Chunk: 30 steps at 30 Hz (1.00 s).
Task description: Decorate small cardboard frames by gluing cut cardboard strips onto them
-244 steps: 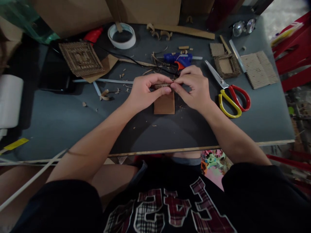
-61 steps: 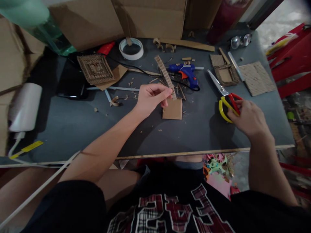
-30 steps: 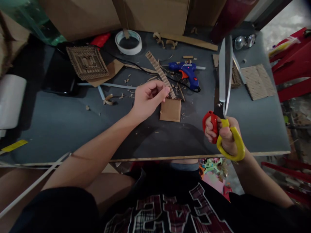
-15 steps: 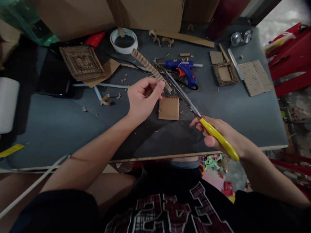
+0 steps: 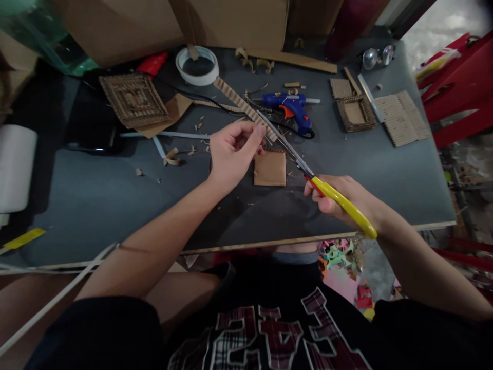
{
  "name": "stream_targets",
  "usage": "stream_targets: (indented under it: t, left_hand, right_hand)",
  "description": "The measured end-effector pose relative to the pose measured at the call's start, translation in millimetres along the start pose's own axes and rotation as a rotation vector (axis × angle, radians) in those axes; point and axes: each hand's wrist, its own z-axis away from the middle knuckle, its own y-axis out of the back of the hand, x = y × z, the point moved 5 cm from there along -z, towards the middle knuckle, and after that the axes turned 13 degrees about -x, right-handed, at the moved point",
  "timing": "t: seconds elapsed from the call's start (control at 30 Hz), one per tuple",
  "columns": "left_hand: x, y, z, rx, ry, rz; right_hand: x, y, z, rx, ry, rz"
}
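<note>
Between thumb and fingers, my left hand (image 5: 235, 156) pinches a narrow strip of corrugated cardboard (image 5: 235, 96), held slanting above the table. My right hand (image 5: 342, 198) is closed round the handles of scissors (image 5: 342, 204) with one yellow and one red grip. Their metal blades lie along the strip's near end, just right of my left fingertips; whether they are cutting cannot be made out. Below my left hand a small square of cardboard (image 5: 270, 169) with a corrugated edging at its top lies flat on the table.
A blue glue gun (image 5: 292, 107) lies behind the scissors, with cardboard scraps around it. Left of it are a white tape roll (image 5: 213, 78) and a square corrugated piece (image 5: 133, 100). A small cardboard frame (image 5: 357, 124), corrugated sheets (image 5: 402, 118) and glasses (image 5: 379, 56) sit at right.
The scissors have moved up and left, bringing the blades onto the strip's near end. My left hand keeps its pinch on the strip. The view has shifted slightly.
</note>
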Motion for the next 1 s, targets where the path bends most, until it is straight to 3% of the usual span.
stream_targets:
  t: [0.43, 0.73, 1.0]
  left_hand:
    - [14.2, -2.1, 4.0, 0.022, -0.039, -0.049]
    - [19.0, 0.9, 4.1, 0.094, -0.061, -0.019]
    - [12.9, 0.0, 4.0, 0.044, 0.002, -0.03]
  right_hand:
    - [2.5, -5.0, 1.2, -0.006, 0.036, -0.097]
    - [3.6, -7.2, 1.8, 0.013, 0.076, -0.041]
    - [-2.9, -7.4, 0.2, 0.043, 0.073, -0.042]
